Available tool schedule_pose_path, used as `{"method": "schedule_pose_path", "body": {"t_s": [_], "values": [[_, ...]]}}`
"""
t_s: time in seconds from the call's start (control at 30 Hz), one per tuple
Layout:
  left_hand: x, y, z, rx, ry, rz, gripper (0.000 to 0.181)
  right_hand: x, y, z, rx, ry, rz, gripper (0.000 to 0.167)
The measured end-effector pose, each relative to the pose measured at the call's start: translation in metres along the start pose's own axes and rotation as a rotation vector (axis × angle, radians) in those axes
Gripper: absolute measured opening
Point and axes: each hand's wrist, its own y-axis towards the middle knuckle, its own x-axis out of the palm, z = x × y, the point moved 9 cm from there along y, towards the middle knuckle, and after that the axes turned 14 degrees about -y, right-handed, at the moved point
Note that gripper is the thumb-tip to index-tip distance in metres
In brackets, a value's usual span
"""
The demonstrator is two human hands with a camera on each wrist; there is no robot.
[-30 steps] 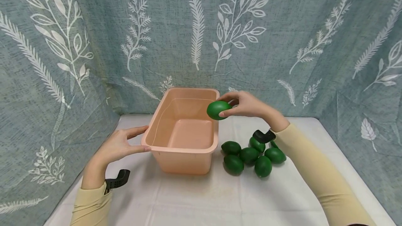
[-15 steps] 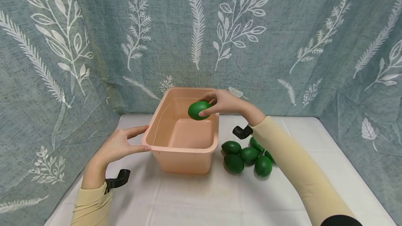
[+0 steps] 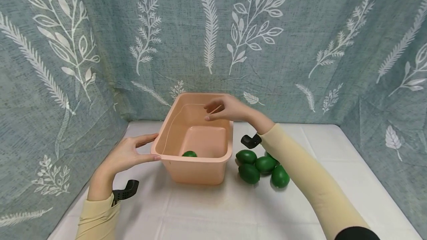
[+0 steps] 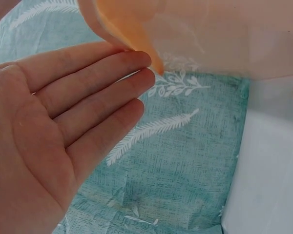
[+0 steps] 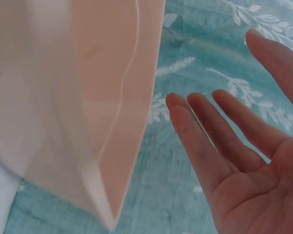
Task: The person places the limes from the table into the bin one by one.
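Note:
A peach-pink plastic bin (image 3: 197,171) stands in the middle of the head view. One green lime (image 3: 189,154) lies inside near its front wall, mostly hidden by the rim. My right hand (image 3: 227,108) hovers over the bin's right side with nothing in its grasp; the right wrist view shows its fingers spread apart and loosely extended. At the bin's front left corner, the thumb and fingers of my left hand (image 3: 128,153) touch the rim. Seen in the left wrist view, those fingers (image 4: 102,92) are straight, side by side against the bin's edge.
Several more green limes (image 3: 265,165) lie in a cluster right of the bin, some partly hidden by the right sleeve (image 3: 310,173). A white cloth (image 3: 207,214) covers the table. Blue-green curtains (image 3: 180,29) with white leaf prints hang behind and at both sides.
My right hand has moved left over the bin and let go of the lime it held. That lime now lies inside the bin. My left hand has kept its place at the rim.

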Motion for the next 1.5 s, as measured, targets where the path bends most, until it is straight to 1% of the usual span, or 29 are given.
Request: {"method": "schedule_pose_path", "body": {"t_s": [0.1, 0.33, 0.43, 0.57, 0.67, 0.9, 1.17, 1.3, 1.5], "values": [[0.001, 0.0, 0.001, 0.0, -0.006, -0.001, 0.072, -0.005, -0.011, 0.01, 0.027, 0.011, 0.013, 0.05], [0.0, 0.001, 0.001, -0.013, 0.001, 0.004, 0.072, -0.017, -0.045, 0.036, 0.034, 0.044, 0.052, 0.048], [0.0, 0.001, 0.002, -0.015, -0.001, 0.002, 0.071, -0.02, -0.06, 0.051, 0.06, 0.063, 0.067, 0.049], [0.0, 0.0, 0.003, -0.005, 0.001, 0.001, 0.07, -0.023, -0.079, 0.073, 0.115, 0.066, 0.088, 0.052], [0.0, -0.001, 0.002, -0.004, 0.006, 0.005, 0.07, -0.023, -0.092, 0.088, 0.15, 0.069, 0.097, 0.054], [0.0, -0.001, 0.004, -0.002, 0.009, 0.009, 0.068, -0.024, -0.122, 0.117, 0.197, 0.087, 0.124, 0.054], [0.001, 0.001, 0.004, 0.008, 0.013, 0.005, 0.068, -0.018, -0.156, 0.155, 0.279, 0.11, 0.135, 0.054], [0.001, 0.001, 0.004, 0.007, 0.009, 0.005, 0.068, -0.015, -0.171, 0.171, 0.322, 0.104, 0.139, 0.055], [0.001, 0.001, 0.004, 0.001, 0.01, 0.008, 0.068, -0.014, -0.19, 0.193, 0.388, 0.05, 0.155, 0.061]]}}
